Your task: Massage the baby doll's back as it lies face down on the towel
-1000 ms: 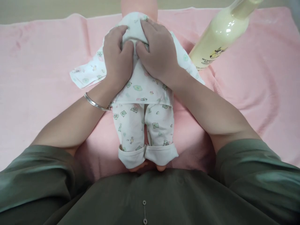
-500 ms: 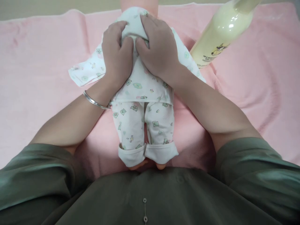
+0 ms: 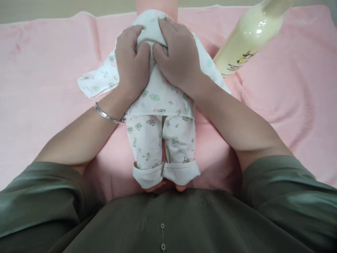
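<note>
A doll lies on a pink blanket, its feet toward me, dressed in a white long-sleeved top (image 3: 160, 100) and matching trousers (image 3: 175, 138) with small green and pink prints. My left hand (image 3: 132, 58), with a silver bangle (image 3: 106, 114) on the wrist, rests on the upper part of the top. Beside it, my right hand (image 3: 181, 54) lies on the same cloth. Both thumbs point inward, close together and apart from the index fingers; the cloth between them is creased. The outer fingers are partly hidden. Turned-up cuffs (image 3: 181, 172) leave the doll's toes showing.
To the right of the doll stands a pale yellow bottle (image 3: 250, 38) with a cow picture, leaning outward in view. The pink blanket (image 3: 47, 70) spreads on both sides. A plain pale surface (image 3: 65, 6) shows past its far edge.
The whole view has shifted by a hair. Both hands stay in the same place on the doll's top, and the bottle has not moved.
</note>
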Motion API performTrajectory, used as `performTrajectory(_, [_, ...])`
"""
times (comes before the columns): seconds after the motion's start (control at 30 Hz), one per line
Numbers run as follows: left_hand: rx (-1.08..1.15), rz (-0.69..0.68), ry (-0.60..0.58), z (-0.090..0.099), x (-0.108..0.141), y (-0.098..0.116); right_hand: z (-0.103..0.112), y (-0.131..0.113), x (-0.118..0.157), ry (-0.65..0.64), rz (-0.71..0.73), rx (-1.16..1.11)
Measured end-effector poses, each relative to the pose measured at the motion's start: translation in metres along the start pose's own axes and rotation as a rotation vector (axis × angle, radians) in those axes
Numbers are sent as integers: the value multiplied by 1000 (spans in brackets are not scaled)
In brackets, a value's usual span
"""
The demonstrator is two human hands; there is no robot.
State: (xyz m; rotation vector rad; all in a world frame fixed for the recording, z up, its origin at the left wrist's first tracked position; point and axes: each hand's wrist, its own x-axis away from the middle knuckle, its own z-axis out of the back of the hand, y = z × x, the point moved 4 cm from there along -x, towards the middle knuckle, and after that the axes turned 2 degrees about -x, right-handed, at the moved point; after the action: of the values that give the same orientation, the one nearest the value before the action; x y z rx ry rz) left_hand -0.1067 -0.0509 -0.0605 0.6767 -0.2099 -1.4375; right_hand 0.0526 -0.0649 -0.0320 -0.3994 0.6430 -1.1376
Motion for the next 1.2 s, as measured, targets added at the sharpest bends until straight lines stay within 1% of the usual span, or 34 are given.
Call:
performTrajectory(0.03, [35,61,-99,2,1,5,0,0,0,5,5,4])
performTrajectory(0.07, [60,123,-141,5,3,11,1,-1,1,-8,12,3])
performTrajectory(0.1, [77,171,-161,9,6,17,3,-2,1,-28,12,-4])
performTrajectory(0.13, [84,197,-150,14,8,22,5,-3,2,-50,9,-8])
performTrajectory(0.23, [139,139,-104,21,16,33,11,-5,2,-107,-5,26])
performTrajectory(0.33, [189,109,-81,20,20,30,11,-1,-1,-222,-11,64])
performTrajectory(0.4, [222,78,-84,19,22,28,8,2,-4,-286,26,5])
performTrajectory(0.43, [238,64,-86,19,23,28,7,3,-5,-294,41,-34])
performTrajectory(0.5, [252,62,-71,19,25,28,4,4,-4,-273,19,-84])
performTrajectory(0.53, [241,75,-54,20,25,29,2,4,-1,-248,-23,-84])
performTrajectory(0.6, [196,91,-21,20,26,30,-1,0,8,-168,-109,-41])
performTrajectory(0.63, [171,92,-10,19,25,29,-2,-3,14,-128,-126,-6])
performTrajectory(0.7, [137,76,-2,17,24,28,-5,-9,24,-87,-98,29])
performTrajectory(0.77, [132,42,4,16,24,26,-7,-11,27,-71,-34,6])
performTrajectory(0.83, [153,-12,-3,16,25,25,-7,-8,23,-103,10,-16])
performTrajectory(0.87, [168,-50,-9,16,26,26,-6,-5,18,-143,14,-8])
performTrajectory(0.93, [201,-136,-35,17,29,29,-5,3,5,-244,-18,30])
performTrajectory(1.0, [221,-185,-53,18,32,31,-4,10,-6,-307,-62,62])
performTrajectory(1.03, [222,-180,-53,17,32,31,-4,12,-9,-313,-73,68])
performTrajectory(1.1, [209,-120,-38,16,31,26,-4,13,-9,-276,-61,58])
performTrajectory(1.2, [197,-31,-23,13,28,17,-4,6,6,-149,8,7])
